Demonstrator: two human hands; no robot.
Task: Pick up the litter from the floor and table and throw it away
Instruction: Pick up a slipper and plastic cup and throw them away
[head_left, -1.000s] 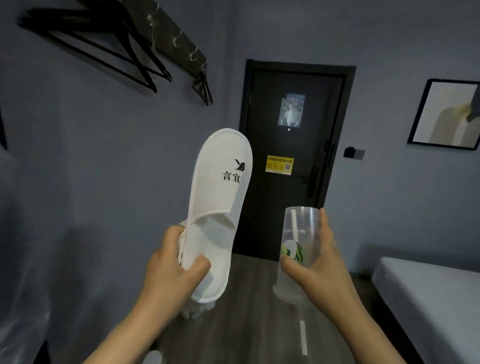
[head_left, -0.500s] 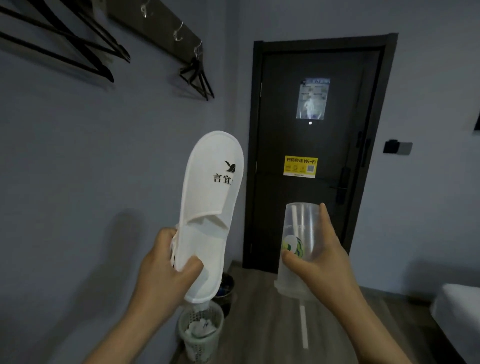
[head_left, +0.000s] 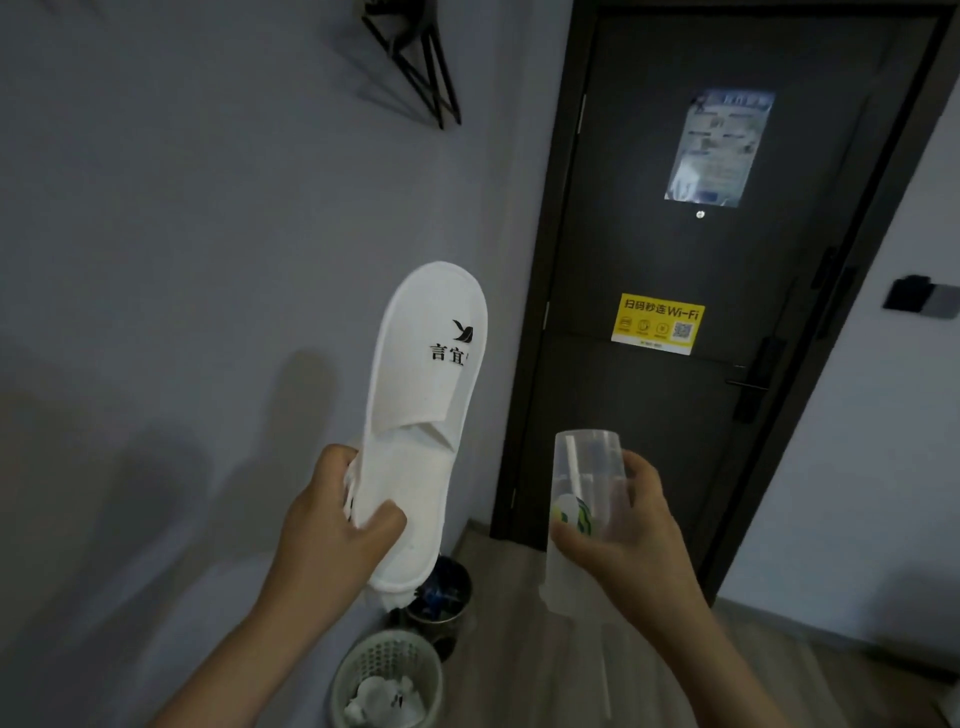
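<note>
Dark door (head_left: 675, 441) fills the upper right. I've got the white slipper (head_left: 421, 405) mid-frame, toe up, leaning slightly right. Left grip (head_left: 337, 540) at lower centre-left, forearm rising from the bottom edge, thumb across the insole, fingers behind the heel: clamped on the slipper. Right grip (head_left: 628, 540) at lower centre-right, curled round the clear cup (head_left: 587, 467). Mesh bin (head_left: 363, 670) at bottom centre holds white litter, with the dark bin (head_left: 447, 608) just behind it.
</note>
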